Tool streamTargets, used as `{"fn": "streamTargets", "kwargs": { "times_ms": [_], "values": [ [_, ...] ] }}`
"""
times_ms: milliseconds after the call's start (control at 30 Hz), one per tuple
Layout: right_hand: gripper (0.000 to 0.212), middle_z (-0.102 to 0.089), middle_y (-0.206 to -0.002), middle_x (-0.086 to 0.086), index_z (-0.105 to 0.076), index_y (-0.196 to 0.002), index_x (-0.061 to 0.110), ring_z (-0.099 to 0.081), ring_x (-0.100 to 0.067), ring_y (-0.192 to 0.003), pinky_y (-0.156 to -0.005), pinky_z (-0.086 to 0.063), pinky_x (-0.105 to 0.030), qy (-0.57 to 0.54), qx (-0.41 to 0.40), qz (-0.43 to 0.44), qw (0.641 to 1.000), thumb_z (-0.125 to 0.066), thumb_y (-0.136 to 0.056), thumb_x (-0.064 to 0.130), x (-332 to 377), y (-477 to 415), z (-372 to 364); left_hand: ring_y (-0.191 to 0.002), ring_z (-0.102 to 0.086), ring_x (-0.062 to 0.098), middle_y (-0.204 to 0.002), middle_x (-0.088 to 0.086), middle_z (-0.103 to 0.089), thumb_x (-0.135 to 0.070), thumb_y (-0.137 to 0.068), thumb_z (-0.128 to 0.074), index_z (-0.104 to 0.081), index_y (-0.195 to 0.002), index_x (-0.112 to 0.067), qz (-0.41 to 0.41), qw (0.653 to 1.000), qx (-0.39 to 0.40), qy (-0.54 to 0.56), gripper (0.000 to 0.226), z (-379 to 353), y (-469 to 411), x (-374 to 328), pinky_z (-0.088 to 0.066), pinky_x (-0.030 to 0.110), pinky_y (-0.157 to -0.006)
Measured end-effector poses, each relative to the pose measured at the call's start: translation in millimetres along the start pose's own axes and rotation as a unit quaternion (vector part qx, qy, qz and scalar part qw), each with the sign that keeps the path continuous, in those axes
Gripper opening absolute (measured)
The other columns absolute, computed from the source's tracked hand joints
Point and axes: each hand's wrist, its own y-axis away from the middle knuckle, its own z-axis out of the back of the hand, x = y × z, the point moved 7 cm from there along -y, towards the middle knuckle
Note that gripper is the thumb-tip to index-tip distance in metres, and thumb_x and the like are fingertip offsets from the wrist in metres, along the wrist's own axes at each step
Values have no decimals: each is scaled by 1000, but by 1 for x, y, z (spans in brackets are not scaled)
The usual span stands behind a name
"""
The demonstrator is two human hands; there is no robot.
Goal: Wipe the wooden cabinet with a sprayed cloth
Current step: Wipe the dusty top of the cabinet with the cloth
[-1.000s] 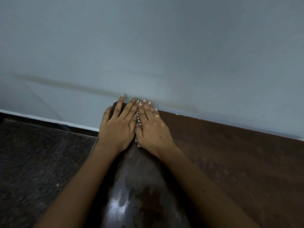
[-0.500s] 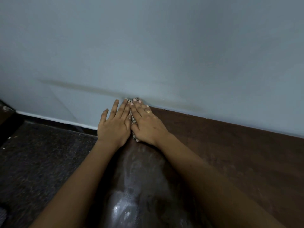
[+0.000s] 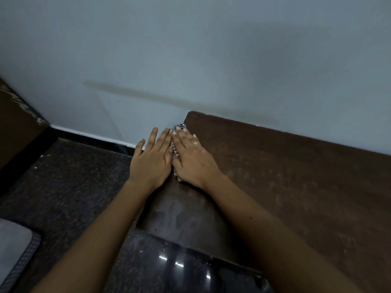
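Right hand (image 3: 191, 160) flat, fingers straight, presses cloth (image 3: 179, 126) onto cabinet (image 3: 285, 178) top; left hand (image 3: 151, 160) flat alongside, touching it. Cloth shows between the 2; wall (image 3: 190, 60) just beyond fingertips.

cabinet (image 3: 296, 176): dark brown wood, pale dusty smears
cloth (image 3: 179, 126): black-and-white check
wall (image 3: 190, 49): pale blue-grey, one darker streak across mid-frame
floor (image 3: 74, 187): dark grey, finely speckled
skirting (image 3: 95, 138): black, white edge on top
ring (image 3: 195, 142): gold
cushion (image 3: 12, 240), lower left: grey, dotted mesh side
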Motion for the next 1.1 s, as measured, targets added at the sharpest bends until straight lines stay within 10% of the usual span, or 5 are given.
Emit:
{"fn": "streamTargets", "kwargs": {
  "times_ms": [900, 1100],
  "values": [
    [57, -21, -155, -13, -24, -146, 5, -14, -22, -144, -117, -4, -31, 5, -34, 34, 999, -40, -94, 21, 90, 128, -19, -145, -8, 22, -156, 5, -17, -35, -82, -10, -24, -146, -10, 6, 998, -29, -55, 70, 19, 163, -9, -22, 43, -110],
    [55, -19, -156, -12, -22, -147, 5, -12, -21, -144, -117, -4, -30, 11, -39, 8, 999, -35, -96, 22, 66, 147, -8, -146, -5, 24, -157, 11, -12, -39, -75, 11, -16, -147, -5, -59, 996, -22, -70, 84, 3, 150, -34, -14, 39, -117]
  ]
}}
